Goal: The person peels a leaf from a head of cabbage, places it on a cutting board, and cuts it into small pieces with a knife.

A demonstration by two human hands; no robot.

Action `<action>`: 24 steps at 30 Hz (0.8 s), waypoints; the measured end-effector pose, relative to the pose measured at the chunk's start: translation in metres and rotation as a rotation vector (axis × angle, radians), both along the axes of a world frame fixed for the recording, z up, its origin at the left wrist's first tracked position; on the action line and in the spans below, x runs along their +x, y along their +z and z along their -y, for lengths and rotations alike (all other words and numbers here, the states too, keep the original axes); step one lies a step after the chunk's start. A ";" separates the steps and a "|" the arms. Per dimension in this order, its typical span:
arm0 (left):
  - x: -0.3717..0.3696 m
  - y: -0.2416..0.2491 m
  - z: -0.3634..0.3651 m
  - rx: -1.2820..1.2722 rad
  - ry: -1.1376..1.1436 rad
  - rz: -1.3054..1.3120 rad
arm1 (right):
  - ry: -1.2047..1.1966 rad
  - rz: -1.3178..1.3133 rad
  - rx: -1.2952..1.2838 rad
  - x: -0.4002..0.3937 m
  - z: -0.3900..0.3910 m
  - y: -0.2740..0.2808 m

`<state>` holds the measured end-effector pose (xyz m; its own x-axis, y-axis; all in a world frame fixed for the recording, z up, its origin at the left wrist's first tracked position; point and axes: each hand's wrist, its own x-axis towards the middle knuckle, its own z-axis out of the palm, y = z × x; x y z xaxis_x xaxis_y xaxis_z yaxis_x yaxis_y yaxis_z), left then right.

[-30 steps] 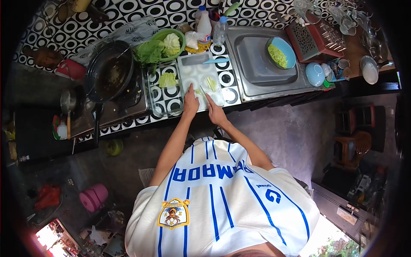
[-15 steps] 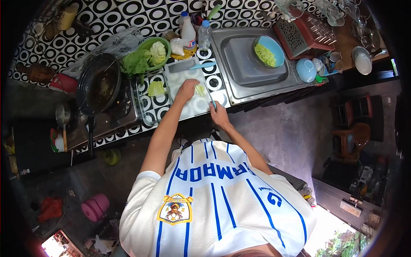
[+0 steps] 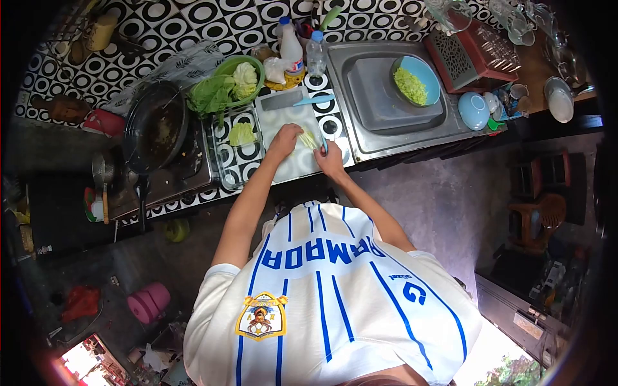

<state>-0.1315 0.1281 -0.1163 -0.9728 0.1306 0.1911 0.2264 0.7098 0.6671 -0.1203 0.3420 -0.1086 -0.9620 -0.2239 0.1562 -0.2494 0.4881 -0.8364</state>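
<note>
My left hand (image 3: 285, 139) is closed, its fingertips on the end of a small bundle of pale green leaf strips (image 3: 308, 137) on the white cutting board (image 3: 287, 168). My right hand (image 3: 331, 161) is wrapped round the light blue handle of a knife (image 3: 324, 145), close to the other end of the strips. Its blade is hard to make out. Another knife with a light blue handle (image 3: 314, 100) rests across the board's far end. Left of the board lies a loose lettuce leaf (image 3: 242, 134).
A green basket (image 3: 260, 69) of leafy greens stands behind the board, beside bottles (image 3: 315, 55). To the right, a blue bowl (image 3: 435, 72) of shredded greens sits on an upturned grey tub (image 3: 373, 90) in the sink. A black wok (image 3: 158, 128) is on the left.
My right hand has moved up and in with the knife, closer to the strips and my left hand. The strips lie more bunched and slanted. The whole view has shifted slightly.
</note>
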 end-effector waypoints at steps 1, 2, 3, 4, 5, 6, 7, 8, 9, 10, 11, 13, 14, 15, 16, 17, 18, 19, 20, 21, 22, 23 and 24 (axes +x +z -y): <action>0.003 0.005 -0.001 0.011 0.017 0.004 | 0.010 -0.021 0.003 -0.002 0.002 -0.003; 0.004 0.010 -0.003 0.023 0.034 0.004 | -0.010 -0.013 0.018 -0.004 0.005 -0.006; 0.003 0.010 -0.003 0.015 0.046 0.012 | -0.002 0.032 -0.012 -0.006 0.007 -0.005; 0.003 0.011 -0.003 0.007 0.058 0.019 | 0.007 0.076 -0.042 -0.007 0.009 -0.005; 0.003 0.012 -0.002 0.000 0.072 0.028 | 0.017 0.122 -0.071 -0.007 0.010 -0.005; 0.004 0.011 -0.001 0.000 0.068 0.043 | 0.025 0.129 -0.060 -0.007 0.012 -0.005; 0.002 0.010 -0.001 -0.001 0.062 0.057 | 0.032 0.133 -0.048 -0.008 0.012 -0.005; 0.001 0.010 0.000 -0.002 0.055 0.071 | 0.038 0.138 -0.037 -0.008 0.013 -0.004; -0.001 0.009 0.002 0.004 0.039 0.070 | 0.042 0.132 -0.044 -0.008 0.014 -0.006; -0.002 0.008 0.003 0.010 0.022 0.069 | 0.045 0.125 -0.052 -0.007 0.015 -0.007; -0.003 0.007 0.003 0.016 0.003 0.067 | 0.047 0.118 -0.060 -0.008 0.015 -0.008; -0.005 0.014 0.002 -0.004 -0.007 0.095 | 0.060 0.098 -0.032 -0.007 0.017 -0.001; -0.005 0.017 0.001 -0.014 -0.013 0.110 | 0.067 0.090 -0.017 -0.006 0.018 0.003; -0.005 0.016 0.001 -0.029 -0.022 0.108 | 0.080 0.070 -0.004 -0.007 0.019 0.000; -0.004 0.015 0.002 -0.045 -0.030 0.107 | 0.093 0.051 0.009 -0.007 0.021 -0.003; -0.004 0.014 0.003 -0.062 -0.038 0.105 | 0.106 0.032 0.022 -0.008 0.022 -0.006; -0.003 0.014 0.004 -0.080 -0.029 0.115 | 0.114 0.044 0.016 -0.007 0.022 -0.006; -0.001 0.013 0.005 -0.098 -0.019 0.125 | 0.122 0.056 0.011 -0.007 0.023 -0.006; 0.000 0.013 0.006 -0.116 -0.010 0.135 | 0.129 0.068 0.005 -0.006 0.022 -0.006; 0.001 0.014 0.007 -0.116 -0.004 0.139 | 0.138 0.073 0.002 -0.006 0.022 -0.005; 0.003 0.015 0.009 -0.115 0.002 0.143 | 0.147 0.079 -0.002 -0.008 0.022 -0.005; 0.004 0.016 0.010 -0.113 0.007 0.148 | 0.155 0.086 -0.004 -0.008 0.022 -0.004; 0.005 0.020 0.010 -0.115 0.011 0.153 | 0.149 0.107 -0.021 -0.007 0.022 -0.002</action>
<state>-0.1261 0.1180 -0.0961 -0.9909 0.1320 0.0257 0.1203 0.7852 0.6074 -0.1277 0.3205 -0.1108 -0.9297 -0.3634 0.0607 -0.2266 0.4341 -0.8719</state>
